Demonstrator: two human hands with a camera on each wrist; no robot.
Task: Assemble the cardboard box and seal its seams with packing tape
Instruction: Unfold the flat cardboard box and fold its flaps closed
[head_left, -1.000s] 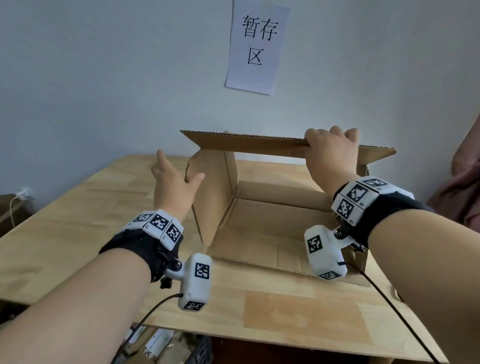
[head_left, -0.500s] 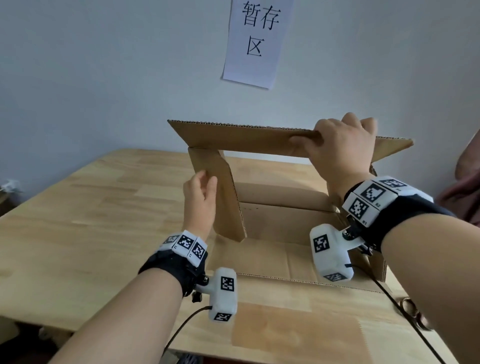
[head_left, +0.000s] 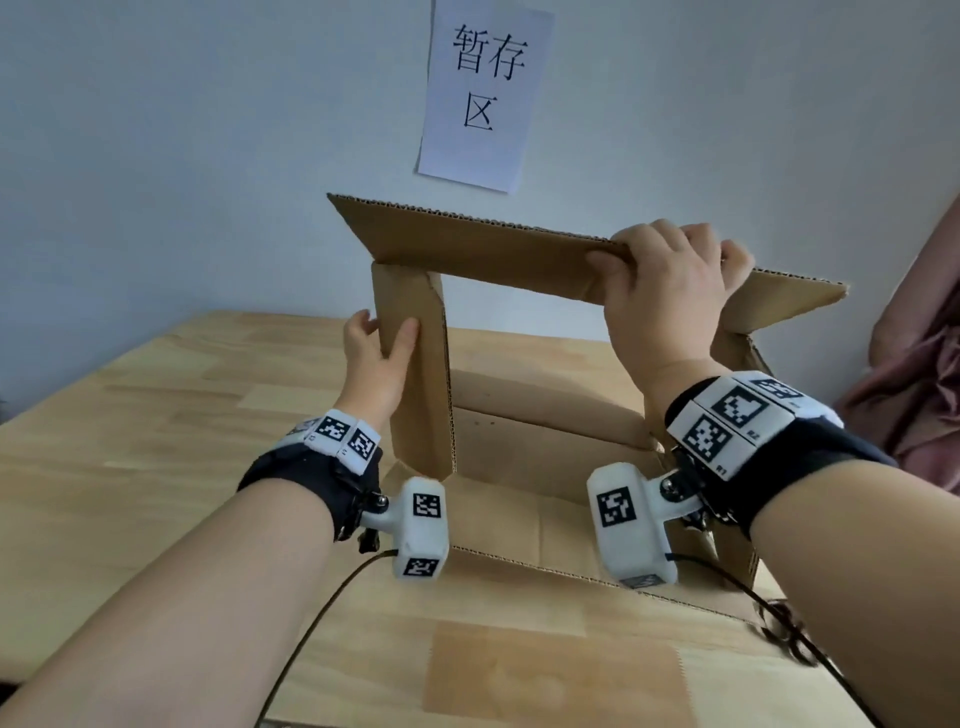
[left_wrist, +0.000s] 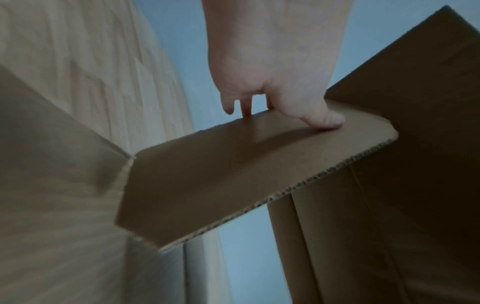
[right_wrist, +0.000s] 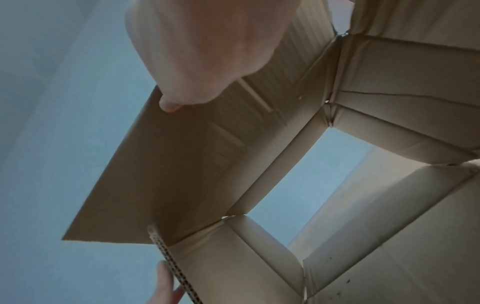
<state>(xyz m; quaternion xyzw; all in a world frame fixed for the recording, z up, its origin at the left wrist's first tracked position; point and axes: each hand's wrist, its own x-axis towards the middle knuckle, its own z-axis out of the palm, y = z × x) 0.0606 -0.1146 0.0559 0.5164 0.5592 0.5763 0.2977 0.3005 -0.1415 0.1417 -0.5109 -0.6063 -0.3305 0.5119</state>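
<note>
Left hand (head_left: 375, 349) pinches the box's left side flap (head_left: 415, 374), thumb on the near face, fingers behind. Right hand (head_left: 667, 291) grips the top flap (head_left: 467, 244), fingers curled over its edge. Cardboard box (head_left: 540, 431) lies on its side on the wooden table (head_left: 156, 415), opening toward the camera.

Cardboard box (head_left: 545, 457) on table (head_left: 130, 441)

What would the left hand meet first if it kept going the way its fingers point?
Judging by the head view, the left hand, gripping the box's left side flap, points up and away; it would likely meet the long top flap overhead, though depth is uncertain.
</note>
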